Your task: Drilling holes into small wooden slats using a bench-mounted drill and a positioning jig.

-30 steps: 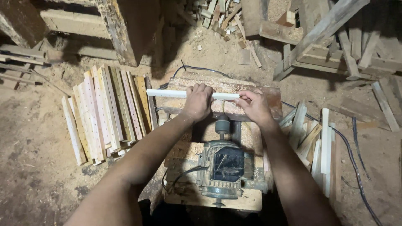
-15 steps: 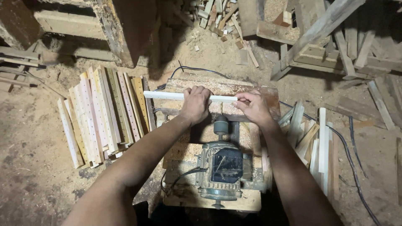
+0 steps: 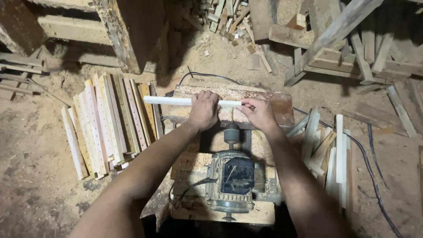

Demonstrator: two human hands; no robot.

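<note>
A thin pale wooden strip (image 3: pixel 167 100) lies crosswise over a sawdust-covered wooden platform (image 3: pixel 273 103). My left hand (image 3: pixel 203 109) grips the strip near its middle. My right hand (image 3: pixel 259 113) pinches its right end. Just below my hands an electric motor (image 3: pixel 232 178) sits on a wooden base, its chuck and bit (image 3: pixel 232 131) pointing up toward the strip. The strip's left part sticks out past the platform.
A row of pale drilled wooden strips (image 3: pixel 108 121) lies on the dirt floor at left. More plain strips (image 3: pixel 335 150) are stacked at right. A black cable (image 3: pixel 374 172) runs along the right floor. Timber offcuts and beams (image 3: pixel 343 39) clutter the back.
The strip has slid a little to the left across the platform, with both hands moving along with it.
</note>
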